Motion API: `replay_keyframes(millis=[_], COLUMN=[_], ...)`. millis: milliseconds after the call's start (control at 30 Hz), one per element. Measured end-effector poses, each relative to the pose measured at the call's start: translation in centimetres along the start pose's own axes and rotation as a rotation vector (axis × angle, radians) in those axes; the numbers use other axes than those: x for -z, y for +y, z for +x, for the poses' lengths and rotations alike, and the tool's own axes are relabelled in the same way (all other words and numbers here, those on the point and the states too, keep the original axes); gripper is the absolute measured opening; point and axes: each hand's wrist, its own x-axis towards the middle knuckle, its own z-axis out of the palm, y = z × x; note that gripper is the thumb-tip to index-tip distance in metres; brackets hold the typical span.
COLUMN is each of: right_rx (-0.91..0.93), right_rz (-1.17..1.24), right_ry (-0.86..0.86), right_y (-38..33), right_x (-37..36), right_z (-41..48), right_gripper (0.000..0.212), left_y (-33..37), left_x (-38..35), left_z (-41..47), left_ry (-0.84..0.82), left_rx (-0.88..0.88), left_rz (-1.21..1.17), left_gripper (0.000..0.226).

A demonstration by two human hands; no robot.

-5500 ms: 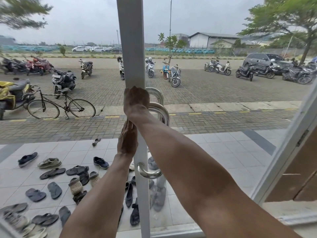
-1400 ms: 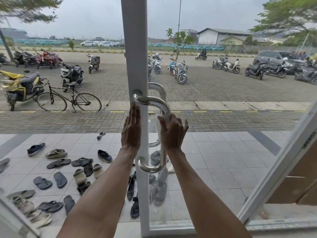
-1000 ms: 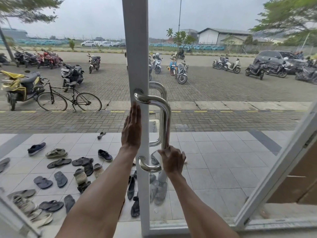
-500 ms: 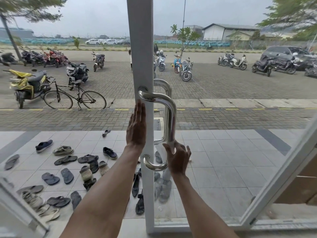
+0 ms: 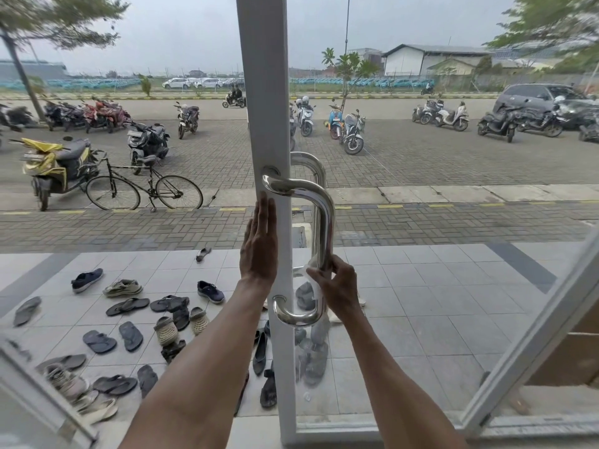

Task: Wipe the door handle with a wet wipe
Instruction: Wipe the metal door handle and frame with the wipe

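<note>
A polished steel C-shaped door handle (image 5: 325,222) is fixed to the white frame (image 5: 264,92) of a glass door. My right hand (image 5: 337,286) holds a white wet wipe (image 5: 311,273) wrapped round the lower part of the handle's upright bar, with thumb and fingers curled on it. My left hand (image 5: 259,251) lies flat against the white frame just left of the handle, fingers straight and pointing up. A second handle (image 5: 311,166) shows through the glass on the door's outer side.
Several shoes and sandals (image 5: 129,319) lie on the tiled porch outside. A bicycle (image 5: 146,189) and parked scooters (image 5: 55,166) stand on the paving beyond. The door stands ajar; another white frame (image 5: 534,335) slants at the right.
My right hand with the wipe slid down the upright bar, then came back up slightly. My left hand stayed flat on the frame. The view shifted a little to the right.
</note>
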Motion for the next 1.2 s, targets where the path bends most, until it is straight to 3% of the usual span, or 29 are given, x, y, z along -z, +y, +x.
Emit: replay_keyframes(millis=[200, 400, 533, 733, 967, 1067, 1200], right_rx=[-0.158, -0.337, -0.332, -0.124, 0.114, 0.294, 0.321], right_rz=[0.236, 0.101, 0.104, 0.172, 0.253, 0.093, -0.035], right_ry=[-0.140, -0.266, -0.290, -0.374, -0.150, -0.006, 0.154], right_y=[1.9, 5.9, 4.7, -1.4, -7.9, -8.8, -6.9], right_x=[-0.1, -1.6, -1.3, 1.7, 2.5, 2.1, 1.0], right_z=[0.2, -1.5, -0.1, 3.4, 6.9, 7.6, 6.4], right_gripper=[0.025, 0.028, 0.027, 0.031, 0.007, 0.024, 0.035], left_y=[0.0, -0.2, -0.5, -0.1, -0.6, -0.4, -0.1], left_x=[-0.2, -0.3, -0.3, -0.3, -0.2, -0.2, 0.0], left_z=[0.0, 0.0, 0.0, 0.0, 0.2, 0.1, 0.0], left_ry=[0.000, -0.006, -0.009, -0.027, -0.051, -0.044, -0.030], left_rx=[0.014, 0.000, -0.005, 0.017, 0.014, 0.013, 0.018], left_rz=[-0.021, 0.008, 0.008, -0.009, 0.014, 0.022, 0.008], left_gripper=[0.103, 0.103, 0.104, 0.109, 0.106, 0.105, 0.100])
